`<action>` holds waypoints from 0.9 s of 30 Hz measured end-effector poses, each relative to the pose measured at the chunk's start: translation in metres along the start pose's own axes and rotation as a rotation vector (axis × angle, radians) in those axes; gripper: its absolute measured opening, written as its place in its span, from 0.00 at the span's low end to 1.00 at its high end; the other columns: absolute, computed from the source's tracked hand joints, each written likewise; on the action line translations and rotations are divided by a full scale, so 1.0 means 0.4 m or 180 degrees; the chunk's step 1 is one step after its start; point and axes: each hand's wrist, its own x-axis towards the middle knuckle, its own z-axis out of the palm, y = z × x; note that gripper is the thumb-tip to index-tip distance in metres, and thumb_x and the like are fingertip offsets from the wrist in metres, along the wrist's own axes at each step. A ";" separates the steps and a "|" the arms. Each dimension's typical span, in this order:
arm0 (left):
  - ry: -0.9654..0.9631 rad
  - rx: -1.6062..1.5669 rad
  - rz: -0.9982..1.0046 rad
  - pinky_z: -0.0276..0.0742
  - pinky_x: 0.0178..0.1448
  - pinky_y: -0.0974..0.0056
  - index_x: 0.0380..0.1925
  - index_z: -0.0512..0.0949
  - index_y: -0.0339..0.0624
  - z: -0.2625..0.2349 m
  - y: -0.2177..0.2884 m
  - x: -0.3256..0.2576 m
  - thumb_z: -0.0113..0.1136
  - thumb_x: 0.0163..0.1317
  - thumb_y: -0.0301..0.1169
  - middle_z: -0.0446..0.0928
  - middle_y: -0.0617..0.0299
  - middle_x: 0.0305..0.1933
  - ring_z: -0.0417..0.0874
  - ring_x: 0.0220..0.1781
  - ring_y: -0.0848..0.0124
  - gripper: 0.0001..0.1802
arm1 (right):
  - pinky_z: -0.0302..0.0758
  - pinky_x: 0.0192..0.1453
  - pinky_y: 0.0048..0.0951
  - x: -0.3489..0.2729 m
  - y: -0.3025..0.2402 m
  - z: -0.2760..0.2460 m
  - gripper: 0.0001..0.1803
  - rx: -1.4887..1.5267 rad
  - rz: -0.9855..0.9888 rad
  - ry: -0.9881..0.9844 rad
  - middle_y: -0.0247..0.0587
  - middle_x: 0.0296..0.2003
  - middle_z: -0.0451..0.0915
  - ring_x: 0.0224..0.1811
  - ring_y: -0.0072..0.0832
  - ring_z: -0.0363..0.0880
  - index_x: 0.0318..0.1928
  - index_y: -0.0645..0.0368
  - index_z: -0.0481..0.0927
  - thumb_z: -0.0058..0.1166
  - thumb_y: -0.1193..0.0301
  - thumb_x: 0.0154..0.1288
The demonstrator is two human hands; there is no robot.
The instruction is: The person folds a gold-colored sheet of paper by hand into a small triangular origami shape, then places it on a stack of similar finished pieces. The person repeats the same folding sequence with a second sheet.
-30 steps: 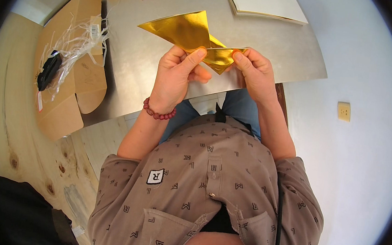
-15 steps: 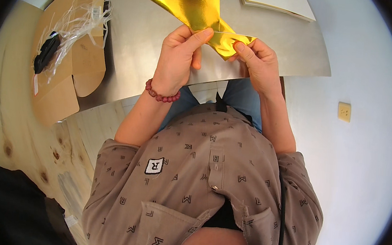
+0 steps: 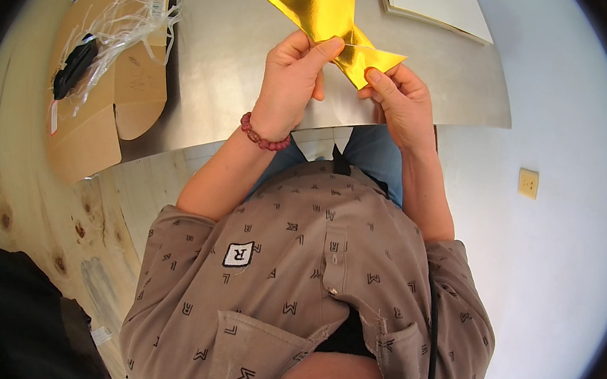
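A sheet of shiny gold paper (image 3: 324,13), folded into angular flaps, is held up over the near part of the metal table. My left hand (image 3: 291,78) pinches it near the middle, thumb on top, where the wide upper flap meets the smaller lower one. My right hand (image 3: 400,94) grips the lower flap close to its right-hand point, thumb pressed on the gold face. The fingers behind the paper are partly hidden.
On the left, a brown cardboard piece (image 3: 140,95) bears clear plastic strips (image 3: 127,26) and a black object (image 3: 76,67). White sheets (image 3: 435,7) lie at the far right of the metal table (image 3: 214,61). A wall with an outlet (image 3: 528,184) stands to the right.
Both hands have shifted slightly within the picture, the left one up and to the right, with the gold paper. The lower flap looks flatter and its right point sticks out more.
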 end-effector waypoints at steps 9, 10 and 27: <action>0.0070 -0.0136 -0.0289 0.70 0.23 0.75 0.42 0.84 0.40 0.020 0.005 -0.010 0.67 0.75 0.34 0.84 0.68 0.35 0.78 0.22 0.81 0.09 | 0.70 0.33 0.17 0.007 0.013 -0.012 0.12 -0.0752 -0.0195 0.0002 0.31 0.39 0.88 0.31 0.12 0.78 0.53 0.61 0.86 0.66 0.70 0.74; 0.0054 -0.0231 -0.0281 0.72 0.24 0.75 0.42 0.84 0.40 0.024 0.004 -0.009 0.67 0.75 0.34 0.84 0.67 0.36 0.80 0.23 0.80 0.09 | 0.70 0.33 0.17 0.010 0.013 -0.010 0.12 -0.0540 -0.0425 -0.0144 0.31 0.39 0.87 0.31 0.12 0.78 0.53 0.61 0.86 0.66 0.70 0.74; -0.0176 -0.0621 -0.0514 0.92 0.50 0.65 0.52 0.79 0.33 0.019 0.002 -0.004 0.60 0.79 0.31 0.86 0.51 0.52 0.93 0.48 0.64 0.11 | 0.74 0.46 0.19 -0.009 -0.008 -0.002 0.09 -0.0043 -0.0547 -0.0147 0.25 0.42 0.85 0.40 0.11 0.78 0.51 0.61 0.85 0.64 0.75 0.74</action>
